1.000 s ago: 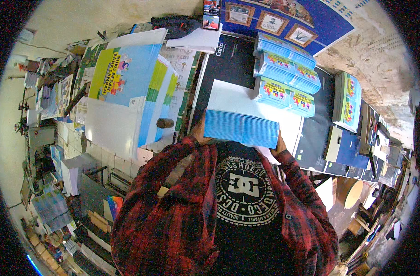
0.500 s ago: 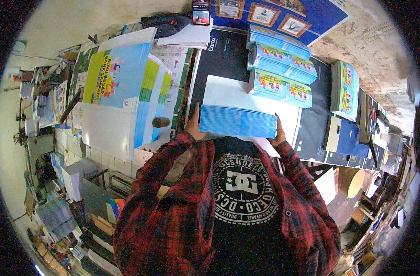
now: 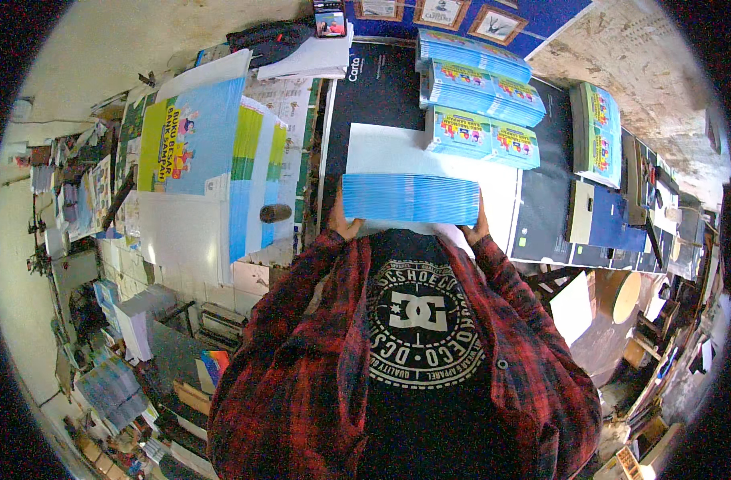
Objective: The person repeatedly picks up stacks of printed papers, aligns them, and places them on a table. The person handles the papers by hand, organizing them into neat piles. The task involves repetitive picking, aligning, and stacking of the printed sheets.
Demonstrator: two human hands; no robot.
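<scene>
A thick stack of blue-edged booklets (image 3: 411, 198) is held upright between my two hands, with its layered edges facing up. At the stack's left end, my left hand (image 3: 345, 218) presses with its fingers along the side. My right hand (image 3: 478, 222) grips the opposite end the same way. Under and beyond the stack lies a white sheet (image 3: 385, 148) on the dark worktop. Just past it, a row of colourful booklets (image 3: 482, 138) with yellow and blue covers rests on the sheet's far right part. The undersides of both hands are partly hidden.
More booklet piles (image 3: 484, 88) stand behind, and another pile (image 3: 597, 136) is at the right. Large printed sheets (image 3: 185, 152) are heaped at the left, beside a dark cylindrical object (image 3: 275, 213). A blue binder-like item (image 3: 613, 240) lies far right. A phone (image 3: 329, 19) stands at the back.
The whole view has shifted slightly, so the worktop and its piles appear higher and a little further left. Both hands keep their hold on the booklet stack, which stays over the white sheet.
</scene>
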